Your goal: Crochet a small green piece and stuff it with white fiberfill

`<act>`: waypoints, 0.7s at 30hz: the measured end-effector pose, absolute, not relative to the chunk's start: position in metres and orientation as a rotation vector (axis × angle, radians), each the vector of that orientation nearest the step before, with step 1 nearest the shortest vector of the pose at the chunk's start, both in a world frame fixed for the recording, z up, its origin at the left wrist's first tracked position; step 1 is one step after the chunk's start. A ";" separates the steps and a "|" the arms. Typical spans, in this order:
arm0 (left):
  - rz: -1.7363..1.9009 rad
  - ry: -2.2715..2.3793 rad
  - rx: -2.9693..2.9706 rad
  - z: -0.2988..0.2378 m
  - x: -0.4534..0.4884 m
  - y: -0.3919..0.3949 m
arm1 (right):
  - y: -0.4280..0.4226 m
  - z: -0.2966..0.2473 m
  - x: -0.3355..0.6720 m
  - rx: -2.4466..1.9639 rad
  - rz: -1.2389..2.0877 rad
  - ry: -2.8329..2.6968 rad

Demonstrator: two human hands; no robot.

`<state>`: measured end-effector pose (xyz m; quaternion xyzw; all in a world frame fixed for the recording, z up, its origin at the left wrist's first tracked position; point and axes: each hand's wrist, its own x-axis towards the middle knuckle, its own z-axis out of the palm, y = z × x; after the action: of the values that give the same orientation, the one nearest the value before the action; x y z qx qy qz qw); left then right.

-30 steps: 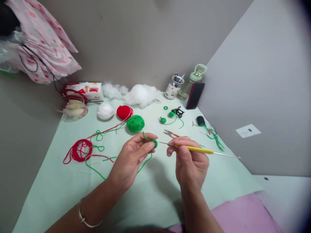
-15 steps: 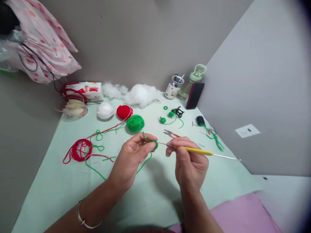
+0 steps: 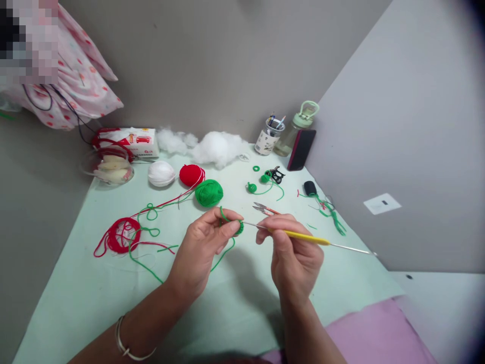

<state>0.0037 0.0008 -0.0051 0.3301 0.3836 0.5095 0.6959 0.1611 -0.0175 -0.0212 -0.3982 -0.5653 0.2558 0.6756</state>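
Note:
My left hand [image 3: 204, 242] pinches a small green crochet piece [image 3: 240, 228] between thumb and fingers, with green yarn looped over the forefinger. A crochet hook [image 3: 306, 237] with a yellow handle is gripped in my right hand [image 3: 295, 258] like a pen. Its thin metal tip reaches the green piece at my left fingertips; how it sits in the stitches is too small to tell. The hook's other metal end points out to the right. Beyond my left hand rests a green yarn ball [image 3: 209, 193]. Thread snips [image 3: 265, 208] lie just past my right fingers.
Red [image 3: 191, 175] and white yarn balls [image 3: 161, 174] sit behind, near white stuffing [image 3: 220, 149]. Loose red yarn [image 3: 123, 235] lies at left. Small green crocheted balls [image 3: 252, 187], a phone [image 3: 302, 150], a pen jar [image 3: 270, 136] and a bottle [image 3: 293, 131] stand towards the back right.
The whole view has shifted slightly, so things appear a little further left. Both hands keep the same grip, with the hook's tip still at the green piece.

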 end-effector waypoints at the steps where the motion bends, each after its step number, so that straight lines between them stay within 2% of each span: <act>1: 1.137 0.863 0.750 -0.006 0.003 0.000 | -0.017 -0.021 0.161 -0.894 0.557 -1.284; 10: 1.184 1.002 0.946 -0.006 0.001 -0.004 | -0.018 -0.021 0.160 -0.851 0.449 -1.357; 21: 1.091 0.916 0.870 -0.013 0.000 -0.001 | -0.021 -0.018 0.160 -0.914 0.406 -1.391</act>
<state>-0.0004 -0.0010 -0.0125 0.3861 0.4069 0.4842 0.6715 0.1605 -0.0207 -0.0182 -0.4030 -0.6134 0.1789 0.6552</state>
